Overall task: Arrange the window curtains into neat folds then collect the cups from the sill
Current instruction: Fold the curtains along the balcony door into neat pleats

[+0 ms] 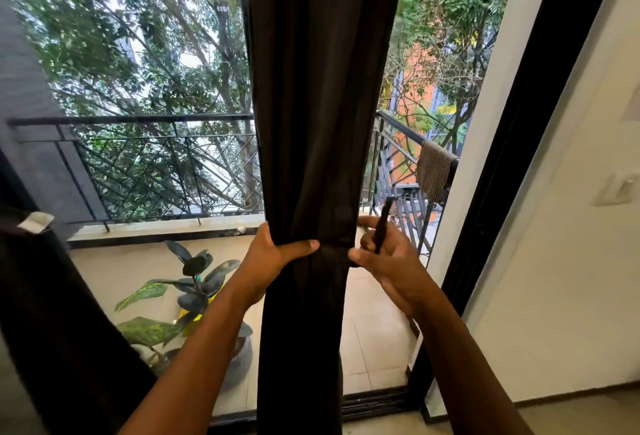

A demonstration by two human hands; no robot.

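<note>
Both hands (277, 254) cinch curtain (318, 123); tie-strip (382, 226) seemingly.

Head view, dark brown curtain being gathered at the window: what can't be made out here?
- Cups and sill: none visible in the head view; cannot say where they are.
- Left hand: fingers hidden behind the dark brown curtain.
- Right hand: holds a thin dark strip; whether it is a tie-back is unclear.
- Curtain top and hem: cut off by the frame edges.
- Second dark curtain, left: mostly cropped.
</note>
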